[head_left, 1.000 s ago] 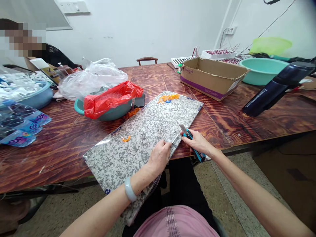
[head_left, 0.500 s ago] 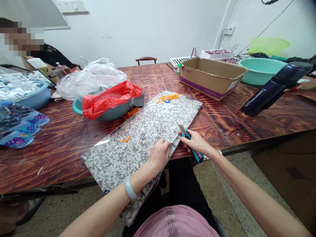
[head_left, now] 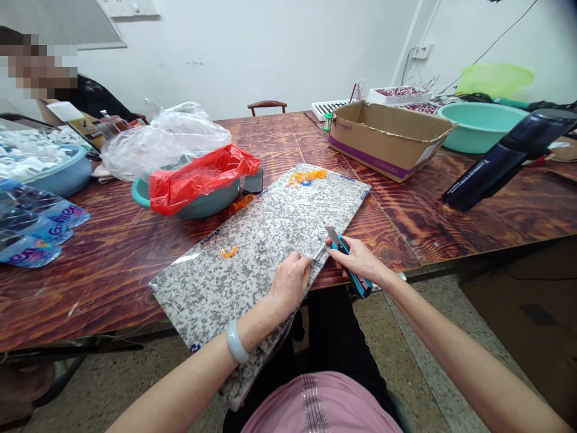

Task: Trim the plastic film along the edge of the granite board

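Observation:
A speckled grey stone-pattern board (head_left: 252, 252) lies slanted over the wooden table's front edge. My left hand (head_left: 291, 281) rests on the board's near right edge, fingers pinched on a thin silvery strip (head_left: 319, 253). My right hand (head_left: 356, 258) is closed round a blue utility knife (head_left: 347, 258), its blade tip up beside the strip. A small orange piece (head_left: 229, 252) lies on the board's middle. A heap of orange pieces (head_left: 306, 177) sits at its far end.
A teal basin with a red bag (head_left: 198, 180) and a clear plastic bag (head_left: 162, 141) stand at the left. An open cardboard box (head_left: 387, 138), a green basin (head_left: 478, 123) and a dark bottle (head_left: 505, 159) are at the right. Another person (head_left: 40, 66) sits far left.
Both hands stay at the board's edge with the knife and strip. The view has shifted slightly; nothing else has moved.

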A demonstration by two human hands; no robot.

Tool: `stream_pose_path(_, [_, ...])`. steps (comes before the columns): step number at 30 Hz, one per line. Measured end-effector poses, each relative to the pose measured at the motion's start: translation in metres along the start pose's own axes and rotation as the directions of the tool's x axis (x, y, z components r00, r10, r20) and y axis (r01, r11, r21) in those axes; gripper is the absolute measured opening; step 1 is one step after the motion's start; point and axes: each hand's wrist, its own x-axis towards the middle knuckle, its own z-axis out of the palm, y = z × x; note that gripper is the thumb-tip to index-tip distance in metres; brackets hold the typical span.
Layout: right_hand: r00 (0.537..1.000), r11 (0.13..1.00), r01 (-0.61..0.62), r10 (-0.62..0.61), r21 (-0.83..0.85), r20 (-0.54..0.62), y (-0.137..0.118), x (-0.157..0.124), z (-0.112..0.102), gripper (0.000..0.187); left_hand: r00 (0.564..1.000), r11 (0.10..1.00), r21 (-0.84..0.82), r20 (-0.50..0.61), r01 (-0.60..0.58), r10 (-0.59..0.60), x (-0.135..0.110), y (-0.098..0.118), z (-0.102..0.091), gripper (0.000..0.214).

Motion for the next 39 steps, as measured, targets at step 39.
stream_pose_path(39, [0.995,0.694,0.082,-0.096,-0.716,0.020,-0.017,-0.030,0.007,0.023,0.994,0.993,-0.114,-0.103,0.037,-0.049,0.000,-0.003,0.006,0.014])
